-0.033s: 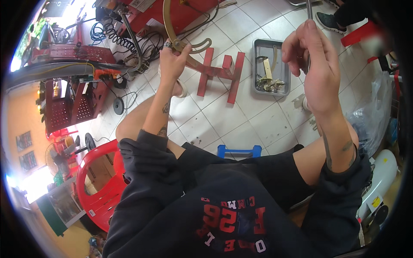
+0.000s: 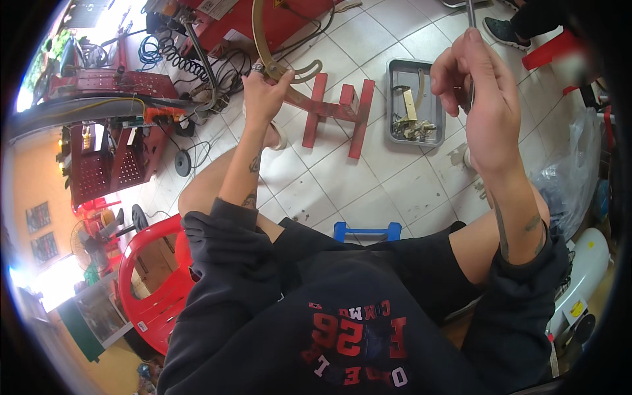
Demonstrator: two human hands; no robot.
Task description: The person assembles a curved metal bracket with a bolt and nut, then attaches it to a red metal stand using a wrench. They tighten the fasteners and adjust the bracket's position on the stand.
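My left hand [image 2: 265,94] is closed on a curved, brass-coloured metal bracket [image 2: 261,39], gripping it near its joint. A slotted curved arm [image 2: 307,71] of the same colour sticks out to the right of my fingers. Just beyond and right of this hand, a red metal stand [image 2: 340,112] is on the floor. Raised at the right, my right hand [image 2: 486,99] is closed around a thin grey metal rod [image 2: 471,14], which points away from me; its lower part is mostly hidden by my fingers. Left of that hand, a grey tray [image 2: 395,135] holds several metal parts [image 2: 413,127].
A blue plastic piece [image 2: 367,232] lies between my legs. A red plastic chair [image 2: 148,283] is at my left. Cables [image 2: 227,82] and a red machine [image 2: 230,29] stand at the far left. Beyond the tray, at the far right, another person's shoe [image 2: 507,33] shows. Clear plastic wrap [image 2: 569,171] is at right.
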